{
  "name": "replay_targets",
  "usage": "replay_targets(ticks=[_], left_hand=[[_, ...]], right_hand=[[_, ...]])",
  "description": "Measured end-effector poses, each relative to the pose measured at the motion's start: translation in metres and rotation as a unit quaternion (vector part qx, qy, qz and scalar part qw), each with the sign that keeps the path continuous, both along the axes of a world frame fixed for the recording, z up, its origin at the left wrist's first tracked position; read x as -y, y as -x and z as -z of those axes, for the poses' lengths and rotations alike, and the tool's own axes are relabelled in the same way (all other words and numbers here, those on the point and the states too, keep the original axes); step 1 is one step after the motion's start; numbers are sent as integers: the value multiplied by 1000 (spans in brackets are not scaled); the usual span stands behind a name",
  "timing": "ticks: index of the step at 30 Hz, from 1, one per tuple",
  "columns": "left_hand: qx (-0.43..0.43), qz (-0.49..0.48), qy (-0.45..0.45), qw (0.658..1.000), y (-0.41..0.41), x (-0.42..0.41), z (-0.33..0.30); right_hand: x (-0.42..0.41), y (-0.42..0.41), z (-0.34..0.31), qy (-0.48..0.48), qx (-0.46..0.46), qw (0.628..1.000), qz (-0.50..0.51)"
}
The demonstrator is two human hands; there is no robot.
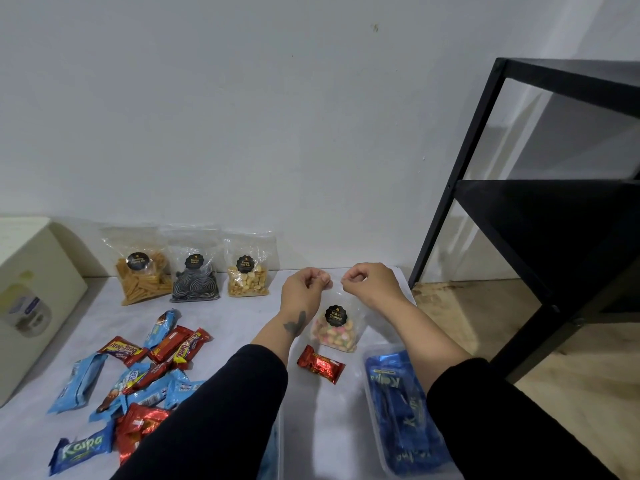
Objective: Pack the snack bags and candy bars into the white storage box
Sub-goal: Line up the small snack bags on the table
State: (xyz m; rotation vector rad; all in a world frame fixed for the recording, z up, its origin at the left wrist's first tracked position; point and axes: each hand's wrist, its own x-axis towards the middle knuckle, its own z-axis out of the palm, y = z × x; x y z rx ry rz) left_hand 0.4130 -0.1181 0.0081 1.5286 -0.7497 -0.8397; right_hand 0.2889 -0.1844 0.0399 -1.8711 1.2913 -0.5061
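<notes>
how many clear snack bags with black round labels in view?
4. Three stand along the wall: stick snacks, dark spiral snacks, nuts. The fourth, the Biskuit Gemrose bag, is pinched at its top by both hands. None look hidden.

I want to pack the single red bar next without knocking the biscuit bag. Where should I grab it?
Grip the red bar across its middle, from above. It lies flat and alone, its long sides free. The biscuit bag, pinched by both hands, stands just behind it, so avoid the far end.
</notes>
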Motion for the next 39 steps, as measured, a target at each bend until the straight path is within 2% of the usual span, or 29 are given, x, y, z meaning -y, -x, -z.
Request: replay_targets(ticks=[7, 18, 22, 26, 30, 33, 39], left_hand=[[43, -5, -1, 999, -2, -1, -2], [38, -21, 1, 999, -12, -8, -7], [51, -39, -4, 998, -18, -10, -7], [72, -61, -5, 996, -25, -9, -6], [84, -58, -1, 995, -21, -6, -7], [70, -63, 8, 996, -20, -7, -6], [70, -65, 12, 995, -25, -8, -6]], right_hand=[[-5, -10, -9, 9, -19, 1000, -16], [-13, -26, -11, 27, -58, 998, -15], [-13, -27, -11, 0, -23, 999, -35], [-8, -20, -17, 0, -39, 997, -67], [-7, -19, -14, 8, -30, 998, -51], [-7, -18, -13, -13, -8, 999, -44], [-2, -12, -16, -116, 42, 992, -5]])
